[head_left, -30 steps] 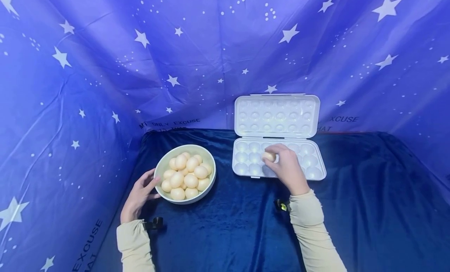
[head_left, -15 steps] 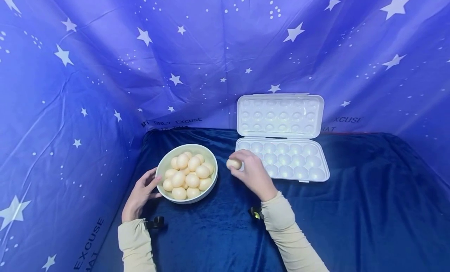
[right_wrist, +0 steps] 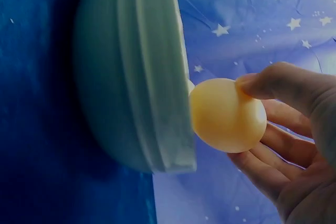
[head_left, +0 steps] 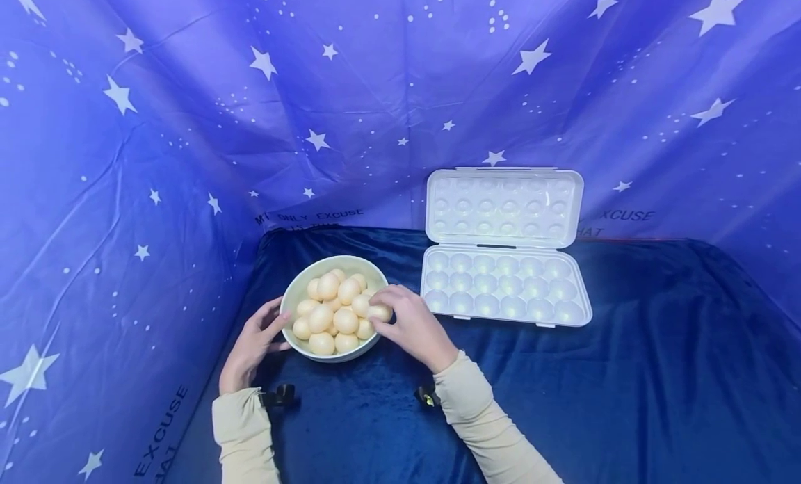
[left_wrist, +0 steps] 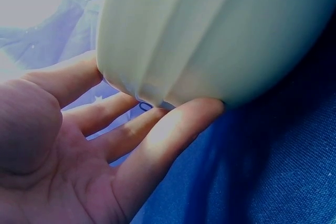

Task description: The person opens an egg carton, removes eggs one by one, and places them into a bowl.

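Observation:
A pale green bowl (head_left: 334,357) piled with cream-coloured eggs (head_left: 320,318) stands on the dark blue cloth. At its left side is my left hand (head_left: 250,345), thumb at the rim and fingertips against the outer wall, as the left wrist view also shows. My right hand (head_left: 414,324) pinches one egg (right_wrist: 228,115) between thumb and fingers, just above the bowl's right rim. To the right lies a white egg box (head_left: 505,317) with its lid raised. Its rows of round hollows hold no eggs.
The box's lid (head_left: 503,207) leans back near the star-printed curtain (head_left: 375,87), which encloses the back and sides. Dark blue cloth (head_left: 676,373) covers the table. A small black camera (head_left: 427,397) sits at the right wrist and another black camera (head_left: 279,396) at the left.
My right hand has carried the egg leftward from over the egg box to the bowl's right rim, uncovering the box's hollows. The left hand stays at the bowl.

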A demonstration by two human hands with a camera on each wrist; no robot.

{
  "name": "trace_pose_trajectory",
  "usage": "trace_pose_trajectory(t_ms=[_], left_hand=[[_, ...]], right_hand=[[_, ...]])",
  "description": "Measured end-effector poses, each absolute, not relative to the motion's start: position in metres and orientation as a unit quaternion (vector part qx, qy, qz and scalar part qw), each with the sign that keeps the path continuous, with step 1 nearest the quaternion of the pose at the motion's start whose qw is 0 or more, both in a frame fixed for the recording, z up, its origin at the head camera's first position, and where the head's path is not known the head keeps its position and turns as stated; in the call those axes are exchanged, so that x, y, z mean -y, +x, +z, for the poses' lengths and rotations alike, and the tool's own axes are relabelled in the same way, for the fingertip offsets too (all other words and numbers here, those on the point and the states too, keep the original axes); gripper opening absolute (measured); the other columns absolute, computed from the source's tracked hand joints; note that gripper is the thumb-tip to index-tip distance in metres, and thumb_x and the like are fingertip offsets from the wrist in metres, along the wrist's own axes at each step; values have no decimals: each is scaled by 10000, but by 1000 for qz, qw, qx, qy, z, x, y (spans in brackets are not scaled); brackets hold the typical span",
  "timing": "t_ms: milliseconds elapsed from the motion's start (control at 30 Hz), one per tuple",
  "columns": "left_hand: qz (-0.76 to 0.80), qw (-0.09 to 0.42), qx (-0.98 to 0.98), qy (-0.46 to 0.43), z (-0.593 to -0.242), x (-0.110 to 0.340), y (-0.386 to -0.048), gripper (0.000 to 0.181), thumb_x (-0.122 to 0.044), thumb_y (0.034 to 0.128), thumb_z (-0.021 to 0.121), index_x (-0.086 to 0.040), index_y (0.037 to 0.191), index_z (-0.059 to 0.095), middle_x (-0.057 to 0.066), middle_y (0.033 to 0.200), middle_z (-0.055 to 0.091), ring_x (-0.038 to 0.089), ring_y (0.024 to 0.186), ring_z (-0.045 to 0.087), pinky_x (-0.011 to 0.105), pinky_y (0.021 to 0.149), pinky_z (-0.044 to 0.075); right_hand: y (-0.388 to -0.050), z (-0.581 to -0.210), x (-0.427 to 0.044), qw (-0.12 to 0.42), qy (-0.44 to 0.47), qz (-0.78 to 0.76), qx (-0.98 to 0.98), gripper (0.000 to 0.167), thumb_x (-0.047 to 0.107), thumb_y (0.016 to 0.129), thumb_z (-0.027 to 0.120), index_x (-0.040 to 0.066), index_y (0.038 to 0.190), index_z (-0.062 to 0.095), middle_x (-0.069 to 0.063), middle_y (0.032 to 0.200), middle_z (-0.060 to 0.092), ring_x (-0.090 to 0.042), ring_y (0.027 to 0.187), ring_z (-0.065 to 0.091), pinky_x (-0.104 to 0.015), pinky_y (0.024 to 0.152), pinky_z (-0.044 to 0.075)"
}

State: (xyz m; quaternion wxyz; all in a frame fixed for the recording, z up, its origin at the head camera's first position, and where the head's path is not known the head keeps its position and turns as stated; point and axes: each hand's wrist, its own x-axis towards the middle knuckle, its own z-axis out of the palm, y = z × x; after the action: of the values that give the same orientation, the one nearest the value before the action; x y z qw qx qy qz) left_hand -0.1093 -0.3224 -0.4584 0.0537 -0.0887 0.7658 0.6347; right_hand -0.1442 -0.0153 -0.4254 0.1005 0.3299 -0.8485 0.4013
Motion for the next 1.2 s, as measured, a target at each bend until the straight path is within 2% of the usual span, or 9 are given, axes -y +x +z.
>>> trace_pose_trajectory(t_ms=[200,667,967,1200], left_hand=[[636,55,-764,-92,-457,323,-109,552,-234,1047,523,-13,1515,330,287,1435,430,-9,937,620,291,734,618],[630,58,-769,-94,-457,323,-110,561,-252,1044,530,-16,1514,334,286,1436,436,5,944,618,297,734,619],[626,57,-771,-98,-458,323,-108,559,-255,1043,531,-18,1511,339,284,1423,445,8,941,621,305,735,621],[627,61,-770,-98,-457,323,-110,568,-267,1041,536,-27,1516,339,278,1439,439,23,966,618,312,749,620]], right_hand=[[-143,-438,28,83,338,399,848,194,163,859,772,75,1027,733,-54,1087,701,-199,1076,635,-347,981,527],[-145,-449,38,83,350,390,848,169,138,891,745,75,1045,719,-43,1092,687,-191,1082,616,-385,1038,489],[-141,-454,47,68,366,391,842,204,197,883,754,81,1049,730,-23,1081,699,-170,1078,620,-345,994,507],[-141,-455,49,76,375,379,843,218,216,880,755,78,1046,729,-24,1074,699,-170,1069,618,-341,969,516]])
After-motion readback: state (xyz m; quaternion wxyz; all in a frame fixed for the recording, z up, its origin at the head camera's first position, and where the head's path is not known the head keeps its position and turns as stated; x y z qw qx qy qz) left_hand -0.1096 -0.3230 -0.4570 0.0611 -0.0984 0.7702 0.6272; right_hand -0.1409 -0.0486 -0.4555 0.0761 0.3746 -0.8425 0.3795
